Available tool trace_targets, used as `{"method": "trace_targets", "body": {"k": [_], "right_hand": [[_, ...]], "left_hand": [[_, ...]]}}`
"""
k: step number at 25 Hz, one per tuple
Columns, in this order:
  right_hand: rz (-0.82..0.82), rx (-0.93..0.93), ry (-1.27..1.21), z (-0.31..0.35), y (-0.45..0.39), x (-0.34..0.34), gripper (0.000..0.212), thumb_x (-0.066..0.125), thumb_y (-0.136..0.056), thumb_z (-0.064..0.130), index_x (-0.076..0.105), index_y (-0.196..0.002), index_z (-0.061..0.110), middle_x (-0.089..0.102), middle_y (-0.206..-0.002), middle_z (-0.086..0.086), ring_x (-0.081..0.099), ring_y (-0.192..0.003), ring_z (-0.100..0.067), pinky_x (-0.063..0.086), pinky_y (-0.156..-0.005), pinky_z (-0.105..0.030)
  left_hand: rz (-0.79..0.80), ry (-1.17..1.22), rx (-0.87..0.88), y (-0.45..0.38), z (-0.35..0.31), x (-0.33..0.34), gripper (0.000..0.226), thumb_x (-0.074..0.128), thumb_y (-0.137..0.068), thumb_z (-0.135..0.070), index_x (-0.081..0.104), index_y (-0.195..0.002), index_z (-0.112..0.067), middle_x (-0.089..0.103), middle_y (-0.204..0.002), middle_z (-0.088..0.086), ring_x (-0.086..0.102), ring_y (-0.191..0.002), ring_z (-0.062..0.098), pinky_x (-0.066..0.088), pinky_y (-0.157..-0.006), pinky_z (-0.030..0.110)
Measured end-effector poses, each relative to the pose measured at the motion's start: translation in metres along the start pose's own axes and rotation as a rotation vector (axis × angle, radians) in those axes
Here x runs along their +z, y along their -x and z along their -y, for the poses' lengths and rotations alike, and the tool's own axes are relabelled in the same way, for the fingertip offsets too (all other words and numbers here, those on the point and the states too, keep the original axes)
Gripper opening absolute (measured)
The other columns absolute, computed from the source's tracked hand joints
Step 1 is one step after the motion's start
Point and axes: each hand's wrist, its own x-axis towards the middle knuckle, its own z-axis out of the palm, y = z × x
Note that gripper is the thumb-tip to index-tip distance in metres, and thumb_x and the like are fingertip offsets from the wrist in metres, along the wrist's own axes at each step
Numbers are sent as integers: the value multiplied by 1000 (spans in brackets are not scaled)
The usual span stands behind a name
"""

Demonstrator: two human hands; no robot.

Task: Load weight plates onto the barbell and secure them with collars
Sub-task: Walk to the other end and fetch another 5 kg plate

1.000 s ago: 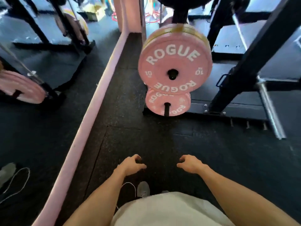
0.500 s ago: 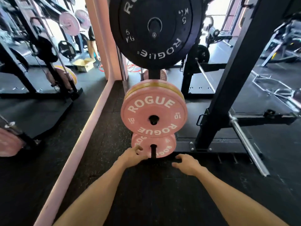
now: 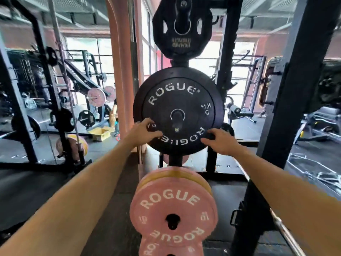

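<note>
A black 5 kg ROGUE plate (image 3: 178,100) hangs on a storage peg of the rack, straight ahead. My left hand (image 3: 143,132) grips its lower left edge with curled fingers. At the lower right edge, my right hand (image 3: 219,142) curls round the rim. Below hangs a pink 10 kg ROGUE plate (image 3: 173,206) with yellow plates behind it, and a smaller pink plate (image 3: 169,250) sits under that. A silver barbell sleeve (image 3: 287,235) slants along the lower right. No collar is in view.
Another black plate (image 3: 181,26) hangs on the peg above. A black rack upright (image 3: 287,108) stands to the right, close to my right arm. A pink pillar (image 3: 120,71) and a mirror with reflected racks are to the left. The floor is black rubber.
My view has tilted up from the floor to the rack. Both hands rose from beside the small pink plate and took hold of the black 5 kg plate's lower edge.
</note>
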Motion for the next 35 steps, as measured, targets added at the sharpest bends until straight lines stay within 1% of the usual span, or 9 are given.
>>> {"method": "trace_targets", "body": {"k": [3, 6, 11, 14, 18, 22, 27, 32, 35], "right_hand": [[-110, -53, -27, 18, -61, -44, 70, 62, -85, 60, 47, -142, 22, 54, -140, -9, 52, -127, -30, 41, -106, -43], [-178, -70, -53, 32, -115, -71, 88, 60, -73, 72, 42, -144, 24, 51, -142, -10, 51, -128, -31, 40, -107, -46], [-273, -26, -172, 31, -178, -79, 121, 60, -40, 92, 42, -137, 21, 55, -132, -7, 56, -120, -30, 45, -101, -50], [-267, 54, -165, 19, -202, -70, 129, 71, -45, 86, 25, -146, 20, 39, -146, -12, 43, -132, -36, 37, -109, -54], [-283, 129, -230, 3, -224, -55, 144, 81, -35, 76, 21, -149, 12, 34, -150, -13, 38, -137, -33, 34, -112, -51], [-365, 166, -288, -8, -237, -44, 119, 93, -42, 58, 39, -135, 7, 50, -135, -11, 49, -127, -28, 43, -101, -38], [-356, 153, -390, -25, -258, -40, 120, 86, -16, 77, 60, -119, 21, 70, -106, 12, 66, -103, -10, 53, -94, -35], [-358, 149, -377, -18, -250, -45, 114, 87, -18, 76, 58, -116, 24, 69, -103, 13, 64, -101, -12, 51, -92, -33], [-366, 143, -403, -13, -236, -47, 112, 89, -22, 71, 55, -117, 24, 67, -106, 11, 61, -105, -14, 48, -93, -32]], "left_hand": [[-96, 11, 107, -63, -19, -39, 70, 78, -71, -58, 55, -129, -26, 59, -127, 10, 58, -118, 29, 44, -101, 35], [-143, -29, 146, -114, -31, -68, 86, 80, -70, -59, 47, -140, -23, 52, -135, 11, 53, -123, 29, 43, -106, 40], [-180, -106, 61, -174, -14, -70, 138, 81, -44, -79, 23, -152, -15, 37, -149, 13, 42, -136, 33, 40, -110, 50], [-138, -68, 9, -195, 5, -53, 151, 77, -31, -87, 20, -152, -16, 36, -151, 9, 41, -138, 31, 39, -111, 49], [-155, -24, -6, -226, 31, -35, 137, 74, -30, -92, 38, -144, -25, 51, -141, -2, 52, -130, 24, 46, -105, 46], [-242, 139, 42, -235, 36, -26, 118, 85, -38, -78, 47, -135, -23, 59, -129, -8, 58, -118, 15, 45, -92, 32], [-303, 151, 82, -237, 39, -20, 99, 89, -46, -67, 43, -121, -20, 62, -125, 0, 59, -118, 28, 48, -95, 42], [-295, 197, 66, -232, 38, -23, 106, 88, -37, -72, 44, -119, -21, 62, -123, 1, 59, -118, 29, 48, -99, 46], [-310, 189, 75, -219, 33, -23, 105, 91, -45, -63, 45, -127, -17, 61, -129, 4, 56, -123, 31, 44, -102, 44]]}}
